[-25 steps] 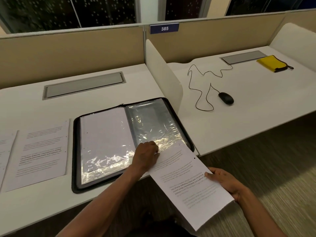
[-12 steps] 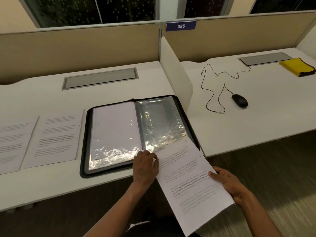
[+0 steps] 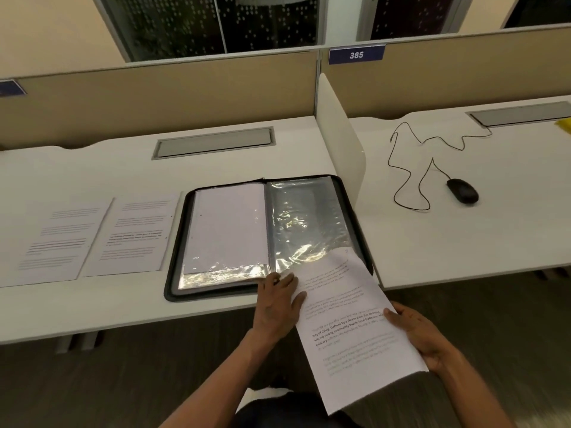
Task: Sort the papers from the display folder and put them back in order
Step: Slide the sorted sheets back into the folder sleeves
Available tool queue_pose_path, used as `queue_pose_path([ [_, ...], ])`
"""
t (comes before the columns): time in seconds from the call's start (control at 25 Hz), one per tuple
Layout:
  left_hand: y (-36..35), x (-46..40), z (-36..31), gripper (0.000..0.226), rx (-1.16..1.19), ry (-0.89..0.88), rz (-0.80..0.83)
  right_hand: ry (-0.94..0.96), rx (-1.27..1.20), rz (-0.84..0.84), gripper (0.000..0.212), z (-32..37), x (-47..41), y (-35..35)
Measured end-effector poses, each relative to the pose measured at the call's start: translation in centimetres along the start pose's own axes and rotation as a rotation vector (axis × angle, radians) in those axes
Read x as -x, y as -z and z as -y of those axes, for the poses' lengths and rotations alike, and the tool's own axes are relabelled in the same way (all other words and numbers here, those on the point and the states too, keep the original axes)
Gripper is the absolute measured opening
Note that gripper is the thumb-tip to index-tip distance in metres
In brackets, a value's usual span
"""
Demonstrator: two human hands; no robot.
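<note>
A black zip display folder [image 3: 350, 211] lies open on the white desk [image 3: 129, 307]. Its left sleeve holds a white sheet [image 3: 228, 227]; the right plastic sleeve [image 3: 304, 220] looks empty and shiny. A printed sheet [image 3: 349, 329] slants from the folder's lower right corner out past the desk edge. My right hand [image 3: 417, 338] grips its right edge, thumb on top. My left hand [image 3: 279, 299] rests at the folder's bottom edge, fingers on the sheet's left side. Two printed sheets [image 3: 55, 239] [image 3: 136, 233] lie side by side left of the folder.
A white divider panel [image 3: 336, 131] stands right of the folder. Beyond it a black wired mouse [image 3: 462, 189] and its cable lie on the neighbouring desk, with a yellow object [image 3: 565, 123] at the far right edge. Grey cable hatches [image 3: 213, 143] sit at the back.
The view has shifted left, bringing both loose sheets into view. My left hand has slid down from the right sleeve to the folder's bottom edge. The held sheet has stayed roughly in place.
</note>
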State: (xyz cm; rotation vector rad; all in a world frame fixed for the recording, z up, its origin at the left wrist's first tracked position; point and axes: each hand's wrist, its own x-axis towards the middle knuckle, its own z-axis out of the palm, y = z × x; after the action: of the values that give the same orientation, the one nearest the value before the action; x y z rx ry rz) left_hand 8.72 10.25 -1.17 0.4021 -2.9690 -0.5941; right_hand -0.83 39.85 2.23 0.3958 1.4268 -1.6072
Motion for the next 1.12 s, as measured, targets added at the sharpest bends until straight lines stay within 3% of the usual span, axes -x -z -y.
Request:
queue_pose_path([
  [0.32, -0.1, -0.1, -1.1, 0.069, -0.099, 0.015, 0.193, 0.031, 0.098, 0.044, 0.033, -0.4, 0.4, -0.3],
  [0.64, -0.9, -0.2, -1.1, 0.078, -0.073, -0.013, 0.208, 0.080, 0.312, -0.043, 0.034, 0.0, -0.5, -1.9],
  [1.12, -0.4, -0.4, -0.9, 0.085, -0.027, 0.021, 0.242, 0.089, 0.320, -0.051, 0.025, -0.5, -1.0, -2.8],
])
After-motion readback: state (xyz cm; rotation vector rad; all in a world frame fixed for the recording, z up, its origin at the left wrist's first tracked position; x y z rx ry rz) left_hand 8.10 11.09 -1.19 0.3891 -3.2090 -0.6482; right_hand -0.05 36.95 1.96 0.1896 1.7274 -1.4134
